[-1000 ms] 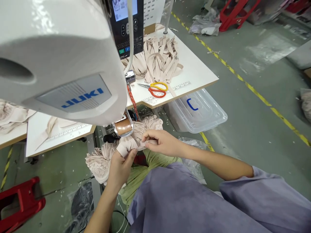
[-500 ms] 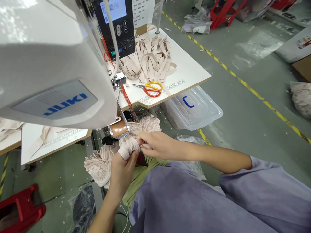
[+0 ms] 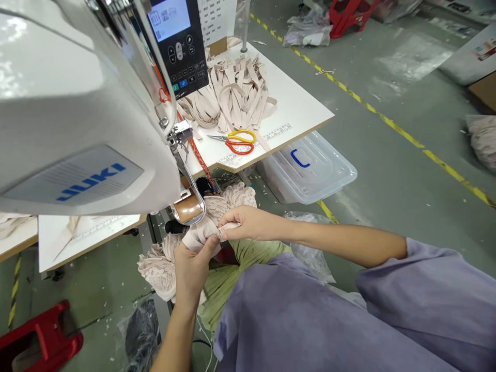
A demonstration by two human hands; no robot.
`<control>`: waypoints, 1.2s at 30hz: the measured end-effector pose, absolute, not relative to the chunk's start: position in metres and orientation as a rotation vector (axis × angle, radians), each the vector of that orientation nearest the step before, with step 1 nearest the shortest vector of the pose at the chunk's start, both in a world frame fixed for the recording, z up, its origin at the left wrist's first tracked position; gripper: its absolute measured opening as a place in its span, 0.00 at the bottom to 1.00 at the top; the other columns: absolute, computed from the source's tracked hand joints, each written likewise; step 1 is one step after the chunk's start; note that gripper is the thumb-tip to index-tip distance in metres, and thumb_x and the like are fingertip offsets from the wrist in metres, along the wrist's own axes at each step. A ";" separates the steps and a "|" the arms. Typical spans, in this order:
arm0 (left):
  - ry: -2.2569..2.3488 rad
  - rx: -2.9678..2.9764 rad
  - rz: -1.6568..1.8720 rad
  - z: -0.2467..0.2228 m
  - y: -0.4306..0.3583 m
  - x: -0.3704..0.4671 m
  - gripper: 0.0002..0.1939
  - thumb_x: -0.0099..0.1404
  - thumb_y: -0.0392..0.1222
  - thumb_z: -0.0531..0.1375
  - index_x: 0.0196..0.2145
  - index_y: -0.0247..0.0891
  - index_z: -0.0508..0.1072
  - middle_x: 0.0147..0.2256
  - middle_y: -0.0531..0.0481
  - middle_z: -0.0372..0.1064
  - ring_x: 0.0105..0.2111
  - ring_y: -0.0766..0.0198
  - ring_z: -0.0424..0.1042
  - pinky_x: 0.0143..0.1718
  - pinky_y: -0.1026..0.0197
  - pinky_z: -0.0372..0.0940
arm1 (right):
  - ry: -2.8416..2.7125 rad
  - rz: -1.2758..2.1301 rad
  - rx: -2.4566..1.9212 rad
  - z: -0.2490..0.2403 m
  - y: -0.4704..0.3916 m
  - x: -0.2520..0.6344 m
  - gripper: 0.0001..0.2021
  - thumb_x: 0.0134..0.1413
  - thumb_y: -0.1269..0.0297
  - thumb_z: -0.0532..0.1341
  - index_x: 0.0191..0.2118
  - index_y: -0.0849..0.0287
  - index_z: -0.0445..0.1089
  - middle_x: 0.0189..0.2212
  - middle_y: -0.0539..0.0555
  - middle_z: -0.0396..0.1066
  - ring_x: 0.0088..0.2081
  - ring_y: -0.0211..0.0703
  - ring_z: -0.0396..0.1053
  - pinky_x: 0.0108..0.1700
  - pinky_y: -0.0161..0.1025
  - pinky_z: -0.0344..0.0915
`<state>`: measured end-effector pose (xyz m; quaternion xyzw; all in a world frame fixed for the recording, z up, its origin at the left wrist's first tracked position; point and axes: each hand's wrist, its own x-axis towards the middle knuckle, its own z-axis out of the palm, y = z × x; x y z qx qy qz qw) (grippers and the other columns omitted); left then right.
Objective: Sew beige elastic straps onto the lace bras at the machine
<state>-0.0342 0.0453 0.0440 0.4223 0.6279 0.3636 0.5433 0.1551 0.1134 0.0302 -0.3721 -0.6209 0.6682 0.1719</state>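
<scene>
A pale beige fabric band (image 3: 199, 235) stretches between my two hands, just in front of the sewing machine's lower arm. My left hand (image 3: 196, 261) is closed on its near side, thumb pressed on top. With its fingers pinched, my right hand (image 3: 248, 223) holds the band's other end. Beige lace fabric (image 3: 158, 266) hangs bunched below and to the left, and more lace fabric (image 3: 239, 196) lies behind my hands. The sewing machine (image 3: 89, 119) looms at upper left, its rounded brown and metal arm end (image 3: 188, 209) close to the band.
On the white table (image 3: 302, 111) lie a heap of beige strips (image 3: 244, 93) and scissors (image 3: 240, 142) with yellow and red handles. A lidded clear plastic box (image 3: 313, 170) stands beneath its edge. A red stool (image 3: 42, 336) is at lower left. A control panel (image 3: 178, 46) hangs above the table.
My left hand has moved slightly left and turned, and more of the band now shows flat between my hands. My right hand still pinches it. The view has shifted a little.
</scene>
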 end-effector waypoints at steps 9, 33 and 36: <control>1.514 0.873 1.022 0.051 0.041 -0.018 0.17 0.59 0.50 0.68 0.40 0.34 0.79 0.35 0.45 0.79 0.36 0.57 0.76 0.36 0.58 0.72 | -2.080 1.363 -1.074 0.051 0.112 0.154 0.05 0.55 0.66 0.61 0.31 0.59 0.75 0.25 0.46 0.71 0.29 0.35 0.64 0.32 0.34 0.56; 1.499 2.839 0.868 0.017 0.063 -0.108 0.43 0.59 0.50 0.68 0.68 0.41 0.56 0.49 0.40 0.76 0.48 0.48 0.76 0.54 0.51 0.67 | -2.629 1.207 -0.892 0.118 0.193 0.112 0.07 0.50 0.69 0.58 0.25 0.62 0.68 0.21 0.49 0.64 0.27 0.35 0.56 0.30 0.37 0.48; 1.474 2.999 0.767 0.015 0.076 -0.112 0.45 0.59 0.52 0.68 0.69 0.44 0.55 0.45 0.42 0.77 0.44 0.48 0.77 0.51 0.50 0.69 | -2.646 1.159 -0.888 0.117 0.193 0.111 0.08 0.50 0.69 0.58 0.22 0.61 0.65 0.19 0.48 0.60 0.25 0.34 0.52 0.29 0.37 0.46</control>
